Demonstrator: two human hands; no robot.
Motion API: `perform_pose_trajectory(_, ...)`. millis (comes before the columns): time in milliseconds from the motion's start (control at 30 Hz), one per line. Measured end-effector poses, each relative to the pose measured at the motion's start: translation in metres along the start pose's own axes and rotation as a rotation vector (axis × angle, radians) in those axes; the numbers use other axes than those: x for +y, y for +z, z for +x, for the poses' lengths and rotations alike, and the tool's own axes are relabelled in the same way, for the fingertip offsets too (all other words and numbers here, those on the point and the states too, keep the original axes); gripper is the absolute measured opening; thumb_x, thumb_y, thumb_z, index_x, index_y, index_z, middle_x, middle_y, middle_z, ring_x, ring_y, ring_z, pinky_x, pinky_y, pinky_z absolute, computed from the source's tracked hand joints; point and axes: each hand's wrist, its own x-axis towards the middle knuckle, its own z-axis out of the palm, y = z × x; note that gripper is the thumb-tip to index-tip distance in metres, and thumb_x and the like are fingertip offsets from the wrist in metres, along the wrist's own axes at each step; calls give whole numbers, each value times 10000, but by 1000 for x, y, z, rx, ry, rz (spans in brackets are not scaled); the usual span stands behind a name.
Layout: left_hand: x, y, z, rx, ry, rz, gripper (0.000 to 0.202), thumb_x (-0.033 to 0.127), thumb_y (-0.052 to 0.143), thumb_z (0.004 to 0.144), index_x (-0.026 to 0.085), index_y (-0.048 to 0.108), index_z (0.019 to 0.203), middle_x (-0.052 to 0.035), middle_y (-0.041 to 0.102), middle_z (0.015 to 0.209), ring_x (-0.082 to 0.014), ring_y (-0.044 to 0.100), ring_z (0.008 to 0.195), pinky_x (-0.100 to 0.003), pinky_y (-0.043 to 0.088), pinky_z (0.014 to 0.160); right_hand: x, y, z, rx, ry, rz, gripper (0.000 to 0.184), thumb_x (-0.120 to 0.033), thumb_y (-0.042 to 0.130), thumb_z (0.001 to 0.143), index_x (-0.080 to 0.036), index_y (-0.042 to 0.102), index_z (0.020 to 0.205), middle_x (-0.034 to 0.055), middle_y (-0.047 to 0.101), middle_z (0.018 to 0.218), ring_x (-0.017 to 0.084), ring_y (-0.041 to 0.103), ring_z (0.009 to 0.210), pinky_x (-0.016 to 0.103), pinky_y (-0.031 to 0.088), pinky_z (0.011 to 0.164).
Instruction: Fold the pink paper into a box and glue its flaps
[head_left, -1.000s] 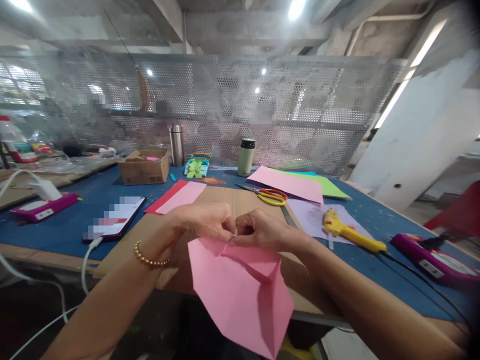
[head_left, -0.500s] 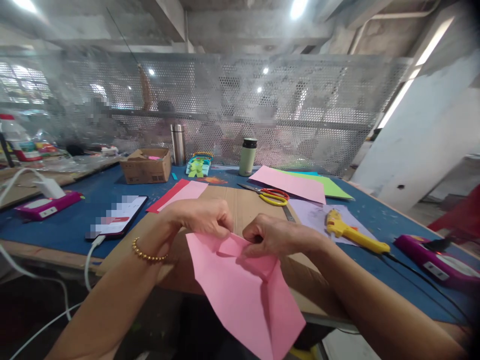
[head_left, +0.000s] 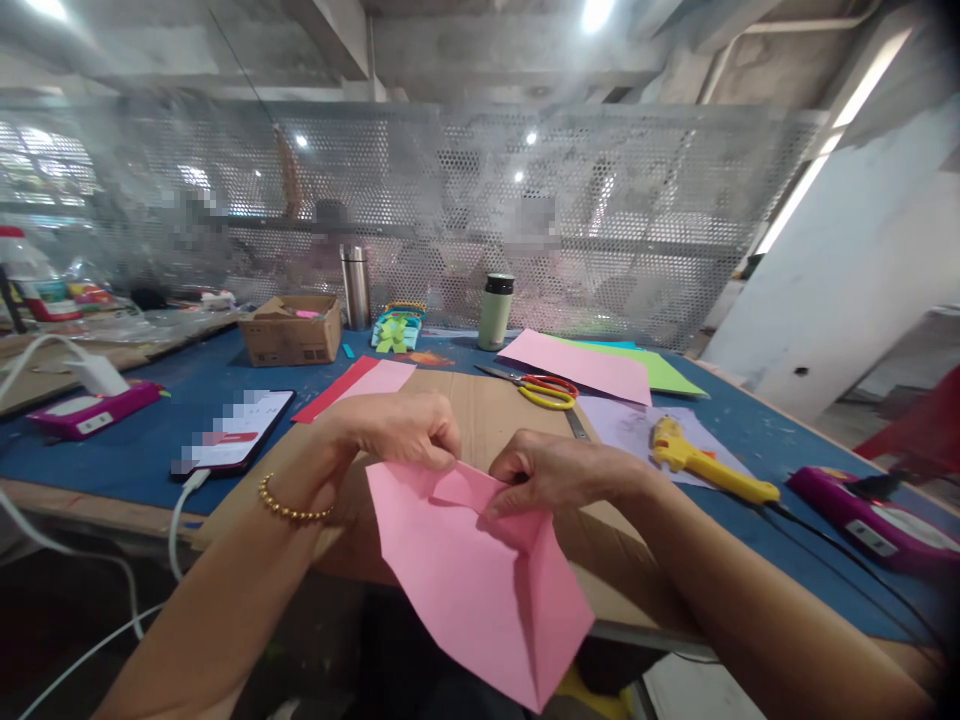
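A folded sheet of pink paper [head_left: 472, 580] hangs between my two hands, over the near edge of the cardboard sheet [head_left: 480, 405]. My left hand [head_left: 412, 428] pinches its top edge, with the fingers curled and closed. To the right, my right hand [head_left: 544, 472] is closed on the same top edge, its thumb lying on the near face. Between the hands a small flap is turned down, and a crease runs down the paper's right side. The fingertips behind the paper are hidden. Scissors [head_left: 549, 392] with red and yellow handles lie beyond my right hand.
A yellow glue gun [head_left: 709, 468] rests on lilac paper at right. A phone [head_left: 238, 432] with a white cable lies at left. Behind stand a cardboard box [head_left: 291, 335], a steel flask [head_left: 356, 290] and a green tumbler [head_left: 495, 315]. Pink sheets [head_left: 577, 366] lie at the back right.
The lower end of the pink paper has swung slightly up and to the left. Both hands keep their pinch on the top edge, nearly in the same place.
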Motion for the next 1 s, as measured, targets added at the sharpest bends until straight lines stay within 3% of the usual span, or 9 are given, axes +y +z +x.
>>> perform_pose_trajectory(133,2,1,0,23,6,28,178,118,457,675,160,459,502,47,291,519,-82,266,490,-255,189,464,5,0,2,-10,-27,-32,444,-485,598,862,-158,465,594,-65,297,576,59,283,522,227,196,466)
perform_pose_trajectory(300,5,1,2,32,48,47,215,104,484,685,153,463,477,54,252,501,-80,230,491,-267,191,486,7,4,7,119,-75,-83,485,-482,556,894,-170,379,567,-69,253,570,60,253,515,243,177,480)
perform_pose_trajectory(500,10,3,4,7,79,27,202,86,491,687,149,497,494,50,286,511,-79,256,499,-262,195,482,0,11,15,162,-186,-50,361,-260,483,907,-176,351,582,-63,253,578,61,253,519,234,203,488)
perform_pose_trajectory(600,9,3,5,-7,13,24,180,117,489,706,152,572,550,50,317,510,-80,294,495,-246,214,484,-1,12,16,164,-230,-64,321,-186,485,879,-174,349,588,-65,259,567,59,256,522,229,210,490)
perform_pose_trajectory(733,8,1,4,-24,-113,41,160,173,506,714,161,628,611,51,379,508,-84,330,487,-241,207,473,1,13,16,187,-222,-96,321,-156,496,855,-172,329,580,-70,244,555,53,234,510,229,190,475)
perform_pose_trajectory(1000,13,3,9,100,-42,148,225,124,542,672,154,442,472,60,225,492,-72,246,481,-271,160,473,2,18,21,347,-75,-95,289,-238,505,844,-165,407,582,-59,289,569,62,255,527,239,175,471)
